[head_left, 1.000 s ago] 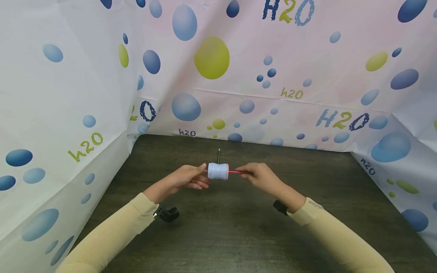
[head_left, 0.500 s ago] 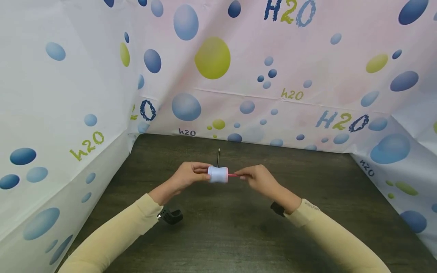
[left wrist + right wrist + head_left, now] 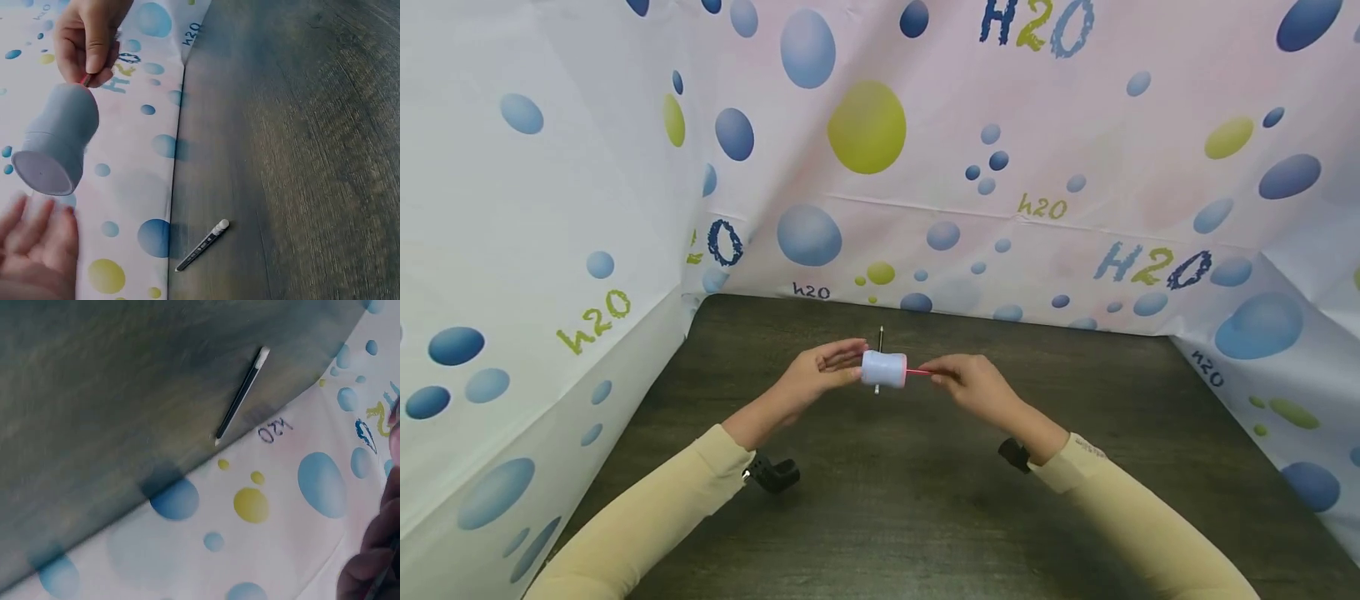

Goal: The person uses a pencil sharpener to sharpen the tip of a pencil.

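Note:
A light-blue, waisted pencil sharpener point(image 3: 883, 368) with a pink end is held level above the table. My right hand point(image 3: 983, 393) pinches a red pencil point(image 3: 917, 372) whose far end is inside the sharpener's pink end. At the sharpener's other end is my left hand point(image 3: 808, 383); in the left wrist view its fingers point(image 3: 40, 237) are spread and extended just below the round base point(image 3: 44, 173), with a gap between. A black pencil point(image 3: 203, 245) with a white end lies on the table beneath, partly hidden by the sharpener in the head view.
The dark wooden table point(image 3: 880, 517) is bordered by a white bubble-print sheet point(image 3: 970, 267) at the back and both sides. Black camera mounts point(image 3: 772, 473) sit at both wrists.
My left hand's fingers turned from below the sharpener to its far side, gripped its end, then loosened. The sharpener dipped slightly, then rose again. My right hand kept its pinch on the red pencil.

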A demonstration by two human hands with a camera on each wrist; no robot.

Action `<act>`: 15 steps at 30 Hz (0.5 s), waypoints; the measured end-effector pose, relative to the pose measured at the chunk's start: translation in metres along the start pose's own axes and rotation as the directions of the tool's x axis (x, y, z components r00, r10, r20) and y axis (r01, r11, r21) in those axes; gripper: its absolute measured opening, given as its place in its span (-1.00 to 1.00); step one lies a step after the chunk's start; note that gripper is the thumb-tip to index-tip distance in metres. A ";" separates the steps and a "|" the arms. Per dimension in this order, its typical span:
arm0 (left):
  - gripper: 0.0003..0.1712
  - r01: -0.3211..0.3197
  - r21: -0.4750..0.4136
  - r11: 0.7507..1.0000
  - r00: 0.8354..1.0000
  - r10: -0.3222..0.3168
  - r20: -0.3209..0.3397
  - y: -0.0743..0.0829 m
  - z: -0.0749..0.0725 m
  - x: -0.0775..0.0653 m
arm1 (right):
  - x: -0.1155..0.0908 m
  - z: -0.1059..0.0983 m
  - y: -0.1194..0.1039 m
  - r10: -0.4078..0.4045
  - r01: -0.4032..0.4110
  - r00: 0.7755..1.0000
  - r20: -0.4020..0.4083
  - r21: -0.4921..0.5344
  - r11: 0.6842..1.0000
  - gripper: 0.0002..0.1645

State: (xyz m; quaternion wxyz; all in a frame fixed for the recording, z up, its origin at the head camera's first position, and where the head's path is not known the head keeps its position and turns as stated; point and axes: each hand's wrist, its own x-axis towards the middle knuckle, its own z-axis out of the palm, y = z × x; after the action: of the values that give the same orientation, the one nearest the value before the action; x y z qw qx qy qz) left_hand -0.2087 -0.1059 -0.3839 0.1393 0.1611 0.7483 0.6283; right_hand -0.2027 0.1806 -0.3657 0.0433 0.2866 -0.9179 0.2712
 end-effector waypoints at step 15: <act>-0.39 0.231 0.031 0.972 0.968 -0.233 0.097 -0.005 0.001 0.003 | -0.009 0.016 -0.003 -0.373 0.316 0.905 -0.202 -0.267 0.910 -0.60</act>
State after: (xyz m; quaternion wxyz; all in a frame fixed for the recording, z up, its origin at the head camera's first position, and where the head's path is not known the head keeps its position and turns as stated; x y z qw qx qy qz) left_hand -0.2117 -0.1049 -0.3889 0.2477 0.1051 0.7601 0.5915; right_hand -0.1930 0.1749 -0.3798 0.2378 0.4022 -0.8644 0.1858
